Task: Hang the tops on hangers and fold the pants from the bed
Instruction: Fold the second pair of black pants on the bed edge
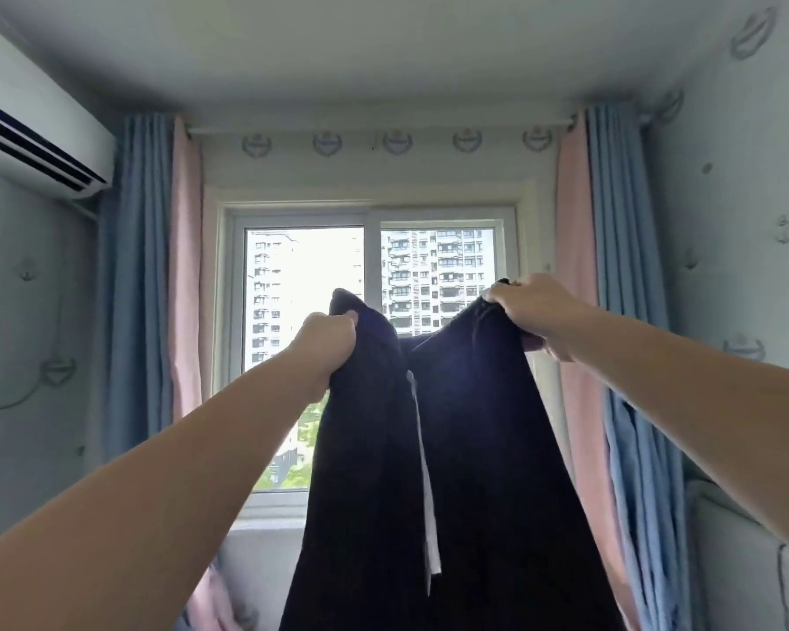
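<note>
Left hand point(326, 341): fist clenched round one top corner of the black pants point(483, 471).
Right hand point(531, 311): grips the other top corner.
Pants: held high before the window point(306, 275), hanging past the view's bottom edge; white strip point(424, 471) dangles mid-front.
Edges: curtains point(142, 266) flank both sides; air conditioner point(28, 129) upper left.

Black pants point(474, 448) aloft in left hand point(326, 343) and right hand point(536, 311)
</note>
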Demonstrator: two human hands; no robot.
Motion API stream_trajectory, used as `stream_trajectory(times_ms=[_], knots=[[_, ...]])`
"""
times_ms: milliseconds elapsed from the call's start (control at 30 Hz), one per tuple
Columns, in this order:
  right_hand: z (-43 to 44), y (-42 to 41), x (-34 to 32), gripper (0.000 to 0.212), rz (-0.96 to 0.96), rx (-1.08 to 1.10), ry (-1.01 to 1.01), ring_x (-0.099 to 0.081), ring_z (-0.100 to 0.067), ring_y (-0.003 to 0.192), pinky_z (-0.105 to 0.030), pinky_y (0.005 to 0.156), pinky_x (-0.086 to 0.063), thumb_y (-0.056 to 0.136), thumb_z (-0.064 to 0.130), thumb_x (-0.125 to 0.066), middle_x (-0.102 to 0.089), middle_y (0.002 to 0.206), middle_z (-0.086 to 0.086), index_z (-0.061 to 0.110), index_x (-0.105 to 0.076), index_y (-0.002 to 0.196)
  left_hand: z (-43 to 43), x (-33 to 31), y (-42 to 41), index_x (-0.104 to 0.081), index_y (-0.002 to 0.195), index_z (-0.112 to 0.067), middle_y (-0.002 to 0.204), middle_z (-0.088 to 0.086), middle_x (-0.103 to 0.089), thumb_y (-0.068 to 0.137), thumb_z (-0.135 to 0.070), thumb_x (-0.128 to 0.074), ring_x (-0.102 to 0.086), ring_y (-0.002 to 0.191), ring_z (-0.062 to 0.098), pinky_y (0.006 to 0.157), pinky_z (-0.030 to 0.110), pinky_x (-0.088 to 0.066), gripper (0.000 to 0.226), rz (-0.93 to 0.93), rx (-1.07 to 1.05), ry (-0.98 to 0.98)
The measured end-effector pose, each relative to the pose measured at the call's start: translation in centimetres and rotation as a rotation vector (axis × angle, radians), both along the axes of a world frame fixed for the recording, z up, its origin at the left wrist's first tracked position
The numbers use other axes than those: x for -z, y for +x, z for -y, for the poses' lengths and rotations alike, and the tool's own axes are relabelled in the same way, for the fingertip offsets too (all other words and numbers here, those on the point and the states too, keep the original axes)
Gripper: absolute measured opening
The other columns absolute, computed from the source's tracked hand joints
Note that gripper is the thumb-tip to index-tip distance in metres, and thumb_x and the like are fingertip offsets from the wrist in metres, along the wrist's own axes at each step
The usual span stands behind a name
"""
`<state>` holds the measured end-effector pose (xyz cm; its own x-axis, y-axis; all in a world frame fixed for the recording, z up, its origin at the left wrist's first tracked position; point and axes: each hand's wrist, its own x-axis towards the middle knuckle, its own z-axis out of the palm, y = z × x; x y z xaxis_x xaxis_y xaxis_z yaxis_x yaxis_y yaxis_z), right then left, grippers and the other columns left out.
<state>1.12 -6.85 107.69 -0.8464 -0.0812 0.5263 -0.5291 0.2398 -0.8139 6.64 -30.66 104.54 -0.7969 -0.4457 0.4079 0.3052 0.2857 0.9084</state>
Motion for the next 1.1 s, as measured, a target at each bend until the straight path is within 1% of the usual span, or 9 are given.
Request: stream_trajectory(times_ms=[200,300,433,533,733,867,967,1033,1100], knots=[[3.6,3.2,-0.4,0.012,-0.051,-0.099,0.060,-0.075,-0.027,0.068,-0.040,0.066,-0.064,0.094,0.017,-0.062,-0.075,0.080,-0.014,0.006,-0.063,0.091,-3.6,0.6,2.2,-0.054,0.120,-0.014,0.118,0.011,-0.063,0.102,-0.032,-0.050,-0.063,0.113,0.031,0.099,0.052,-0.052,0.026,-0.037,0.162,-0.025],[4.9,4.5,-0.2,0.014,-0.058,-0.128,0.104,-0.076,-0.028,0.068,-0.038,0.063,-0.064,0.094,0.018,-0.064,-0.075,0.071,-0.014,0.006,-0.061,0.087,-4.2,1.1,2.9,-0.055,0.119,-0.018,0.119,0.007,-0.064,0.099,-0.032,-0.054,-0.063,0.111,0.024,0.102,0.049,-0.050,0.024,-0.072,0.244,-0.045],[5.8,5.9,-0.1,0.020,-0.112,-0.111,0.126,-0.075,-0.022,0.067,-0.033,0.065,-0.063,0.094,0.028,-0.067,-0.075,0.074,-0.010,0.011,-0.061,0.102,-3.5,2.3,3.6,-0.058,0.110,-0.020,0.100,-0.001,-0.073,0.085,-0.024,-0.076,-0.073,0.088,0.012,0.083,0.035,-0.060,0.031,-0.141,0.362,-0.134],[6.5,6.8,0.4,0.021,-0.164,-0.104,0.168,-0.075,-0.024,0.080,-0.038,0.087,-0.060,0.098,0.028,-0.058,-0.077,0.079,-0.011,0.010,-0.066,0.105,-2.7,3.3,3.9,-0.065,0.100,-0.019,0.085,-0.006,-0.076,0.076,-0.018,-0.084,-0.075,0.080,0.012,0.072,0.031,-0.061,0.031,-0.195,0.383,-0.172],[7.3,8.7,1.6,0.025,-0.159,-0.179,0.284,-0.073,-0.010,0.090,-0.032,0.093,-0.043,0.101,0.031,-0.049,-0.079,0.087,0.002,0.018,-0.068,0.110,-0.9,4.4,3.8,-0.057,0.119,-0.009,0.108,0.014,-0.070,0.073,-0.013,-0.075,-0.072,0.092,0.029,0.080,0.046,-0.061,0.049,-0.187,0.310,-0.039],[6.2,7.3,3.7,0.022,-0.432,0.209,0.304,-0.063,-0.015,0.109,-0.030,0.094,-0.046,0.101,0.031,-0.052,-0.069,0.112,0.006,0.019,-0.063,0.115,1.7,4.6,4.0,-0.056,0.113,-0.011,0.109,0.016,-0.068,0.075,-0.015,-0.062,-0.070,0.098,0.036,0.083,0.050,-0.059,0.039,-0.144,0.302,0.005],[5.1,5.8,7.3,0.067,-0.317,0.297,0.150,-0.044,-0.020,0.136,-0.040,0.108,-0.037,0.096,0.055,-0.056,-0.045,0.148,-0.001,0.020,-0.035,0.148,3.4,5.1,4.6,-0.057,0.111,-0.012,0.107,0.016,-0.068,0.073,-0.014,-0.056,-0.070,0.094,0.035,0.074,0.045,-0.059,0.038,-0.149,0.315,0.032],[5.3,5.6,10.1,0.103,-0.093,0.182,0.058,-0.027,-0.026,0.149,-0.051,0.115,-0.029,0.080,0.079,-0.056,-0.019,0.166,-0.003,0.029,-0.011,0.158,4.4,5.3,4.9,-0.059,0.111,-0.012,0.108,0.016,-0.069,0.076,-0.010,-0.056,-0.071,0.096,0.035,0.077,0.045,-0.060,0.035,-0.160,0.321,0.062],[6.3,5.7,12.6,0.120,0.145,-0.001,-0.002,-0.019,-0.028,0.152,-0.061,0.118,-0.024,0.067,0.089,-0.057,-0.009,0.169,0.001,0.038,0.000,0.159,5.2,5.3,5.5,-0.061,0.112,-0.011,0.108,0.016,-0.070,0.081,-0.005,-0.055,-0.072,0.094,0.034,0.074,0.044,-0.063,0.032,-0.169,0.341,0.100]])
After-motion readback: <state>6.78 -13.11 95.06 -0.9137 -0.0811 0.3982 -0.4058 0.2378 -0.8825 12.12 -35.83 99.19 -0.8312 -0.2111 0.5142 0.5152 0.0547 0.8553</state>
